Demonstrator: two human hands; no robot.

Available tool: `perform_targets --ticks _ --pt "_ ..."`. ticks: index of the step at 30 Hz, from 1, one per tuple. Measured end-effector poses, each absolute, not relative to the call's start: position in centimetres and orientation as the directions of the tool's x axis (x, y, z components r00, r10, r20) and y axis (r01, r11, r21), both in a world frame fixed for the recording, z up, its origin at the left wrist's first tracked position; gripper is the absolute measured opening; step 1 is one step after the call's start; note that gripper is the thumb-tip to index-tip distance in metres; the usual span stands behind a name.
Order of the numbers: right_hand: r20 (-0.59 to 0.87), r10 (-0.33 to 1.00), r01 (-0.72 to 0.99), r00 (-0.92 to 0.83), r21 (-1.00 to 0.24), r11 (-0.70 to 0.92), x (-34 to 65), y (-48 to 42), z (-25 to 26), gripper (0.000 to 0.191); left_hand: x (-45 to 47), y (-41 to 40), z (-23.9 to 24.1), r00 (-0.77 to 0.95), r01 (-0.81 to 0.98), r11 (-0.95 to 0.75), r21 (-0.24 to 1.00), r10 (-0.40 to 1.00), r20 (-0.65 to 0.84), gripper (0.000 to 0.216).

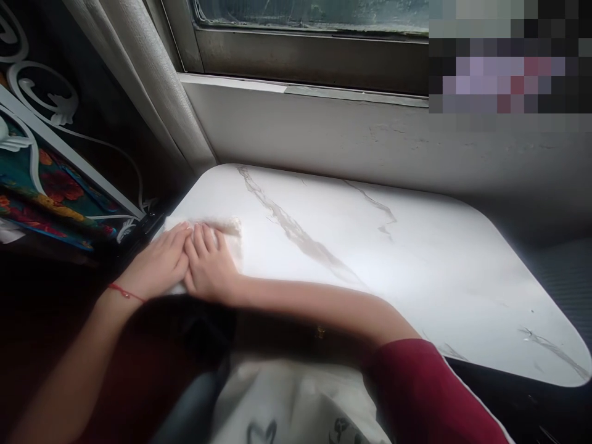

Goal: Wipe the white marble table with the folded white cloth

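A white cloth (235,237) lies flat on the left end of a white marble-patterned table (425,259). On the cloth rests my left hand (160,260), palm down with its fingers stretched forward; a red string bracelet circles the wrist. Right beside it, my right hand (209,262) also lies flat on the cloth, fingers extended and slightly apart. The two hands touch at the thumb side. Neither is wrapped round the cloth, and part of it is hidden beneath them.
Behind the table stand a pale wall (314,135) and a window (314,15). At the left are a curtain (139,74), a white scrolled metal frame (78,145) and floral fabric (60,191). A whitish printed cloth (296,401) is below my right arm.
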State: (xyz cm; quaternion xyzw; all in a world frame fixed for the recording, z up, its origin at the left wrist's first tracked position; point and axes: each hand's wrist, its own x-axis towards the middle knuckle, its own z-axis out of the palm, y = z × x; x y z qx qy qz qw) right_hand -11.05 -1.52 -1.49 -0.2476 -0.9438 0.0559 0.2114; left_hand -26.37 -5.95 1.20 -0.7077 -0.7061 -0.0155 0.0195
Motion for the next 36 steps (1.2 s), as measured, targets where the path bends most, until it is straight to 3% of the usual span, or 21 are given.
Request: perform_targets --ticks 11,27,36 --pt "0.340 0.535 0.460 -0.774 -0.278 0.843 -16.6 4.3 -0.8 0.063 -31.3 0.3 1.1 -0.117 0.986 0.116 0.116 0.993 0.002 0.066" --pt "0.388 0.685 0.608 -0.616 -0.318 0.727 -15.5 17.2 -2.4 0.058 -30.0 16.2 -0.8 0.014 0.979 -0.041 0.199 0.991 0.134 0.061" --pt "0.422 0.658 0.579 -0.624 -0.315 0.752 -13.7 23.5 -3.3 0.052 -28.0 21.9 -1.4 0.013 0.972 -0.069 0.225 0.970 0.242 0.058"
